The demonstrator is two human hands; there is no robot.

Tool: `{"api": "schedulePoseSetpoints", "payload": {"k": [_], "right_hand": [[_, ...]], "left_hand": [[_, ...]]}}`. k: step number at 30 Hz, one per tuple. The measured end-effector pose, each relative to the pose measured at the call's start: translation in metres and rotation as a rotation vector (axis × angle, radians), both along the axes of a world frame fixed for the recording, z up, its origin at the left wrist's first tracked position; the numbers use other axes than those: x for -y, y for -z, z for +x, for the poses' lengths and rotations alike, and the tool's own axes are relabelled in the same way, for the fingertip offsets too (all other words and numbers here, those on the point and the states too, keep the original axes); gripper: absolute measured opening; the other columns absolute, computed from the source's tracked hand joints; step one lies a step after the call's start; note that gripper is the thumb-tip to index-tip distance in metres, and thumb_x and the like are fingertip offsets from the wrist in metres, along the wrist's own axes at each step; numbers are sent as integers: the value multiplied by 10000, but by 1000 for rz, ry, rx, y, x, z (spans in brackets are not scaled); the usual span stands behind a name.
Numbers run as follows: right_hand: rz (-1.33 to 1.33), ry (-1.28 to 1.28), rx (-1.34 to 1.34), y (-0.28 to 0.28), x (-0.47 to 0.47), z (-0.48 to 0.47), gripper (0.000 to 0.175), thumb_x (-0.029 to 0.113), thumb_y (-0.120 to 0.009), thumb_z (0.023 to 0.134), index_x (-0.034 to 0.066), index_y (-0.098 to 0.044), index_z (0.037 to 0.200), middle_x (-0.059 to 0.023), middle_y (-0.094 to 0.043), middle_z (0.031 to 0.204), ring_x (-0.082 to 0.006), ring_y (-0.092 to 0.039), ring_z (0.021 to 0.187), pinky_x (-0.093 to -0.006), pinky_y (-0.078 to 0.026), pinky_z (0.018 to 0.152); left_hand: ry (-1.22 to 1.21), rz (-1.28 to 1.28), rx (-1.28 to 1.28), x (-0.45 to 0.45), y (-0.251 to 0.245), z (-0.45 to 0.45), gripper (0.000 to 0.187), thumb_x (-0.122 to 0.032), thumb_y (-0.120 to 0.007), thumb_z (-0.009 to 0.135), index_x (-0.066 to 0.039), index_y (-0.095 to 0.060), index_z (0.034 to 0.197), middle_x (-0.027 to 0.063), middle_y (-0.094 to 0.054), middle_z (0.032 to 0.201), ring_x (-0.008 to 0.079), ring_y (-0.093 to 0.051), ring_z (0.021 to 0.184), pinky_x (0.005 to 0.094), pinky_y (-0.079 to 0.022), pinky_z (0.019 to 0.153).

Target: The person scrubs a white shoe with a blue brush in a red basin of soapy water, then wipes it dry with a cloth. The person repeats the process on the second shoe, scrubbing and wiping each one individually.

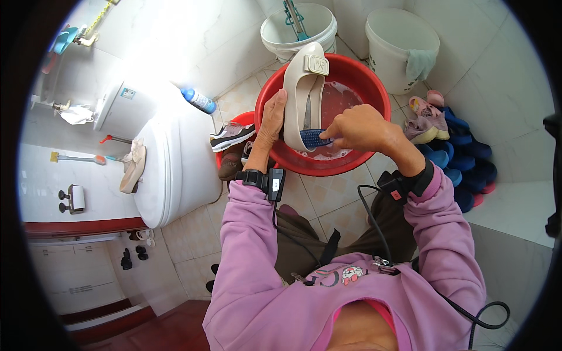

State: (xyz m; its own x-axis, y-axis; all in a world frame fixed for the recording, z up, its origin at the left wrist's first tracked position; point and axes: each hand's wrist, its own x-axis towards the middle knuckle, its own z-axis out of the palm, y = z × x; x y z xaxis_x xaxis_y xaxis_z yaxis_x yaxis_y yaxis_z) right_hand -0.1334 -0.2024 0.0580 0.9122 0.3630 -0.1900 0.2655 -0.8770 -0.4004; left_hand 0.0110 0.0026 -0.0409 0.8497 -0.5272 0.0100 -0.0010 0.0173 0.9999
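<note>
My left hand (pixel 274 113) grips a cream-coloured slip-on shoe (pixel 291 105) by its side, toe pointing away from me. A square buckle ornament (pixel 317 65) sits on the toe. In my right hand (pixel 364 128) is a dark blue scrubbing brush (pixel 313 138), its visible part at the heel end of the shoe; whether its bristles touch the shoe is hard to tell. Both hands are over a red plastic basin (pixel 381 92) holding cloudy, foamy water (pixel 340 98).
Left of the basin, several shoes (pixel 232 136) lie in a smaller red basin. A matching cream shoe (pixel 134 169) rests on the toilet lid (pixel 151 197). White buckets (pixel 281 44) (pixel 386 66) stand behind, and slippers (pixel 465 153) pile up at right. A blue bottle (pixel 199 101) is beside the toilet.
</note>
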Motion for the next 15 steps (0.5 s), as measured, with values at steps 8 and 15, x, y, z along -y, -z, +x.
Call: {"api": "schedulePoseSetpoints", "payload": {"k": [8, 15], "right_hand": [[84, 157, 288, -10, 0, -5, 234, 224, -680, 794, 224, -758, 1015, -116, -698, 774, -290, -670, 718, -390, -516, 670], [124, -58, 62, 10, -9, -8, 278, 250, -681, 808, 235, -734, 1080, -143, -684, 795, -324, -651, 747, -394, -496, 662]], "left_hand": [[-32, 15, -42, -3, 0, 1, 625, -570, -411, 983, -3, -641, 1113, 28, -665, 933, 88, -595, 811, 236, -482, 723], [49, 1, 63, -3, -7, -3, 550, -485, -468, 996, -5, -601, 1229, 14, -648, 1025, 82, -572, 917, 235, -462, 806]]}}
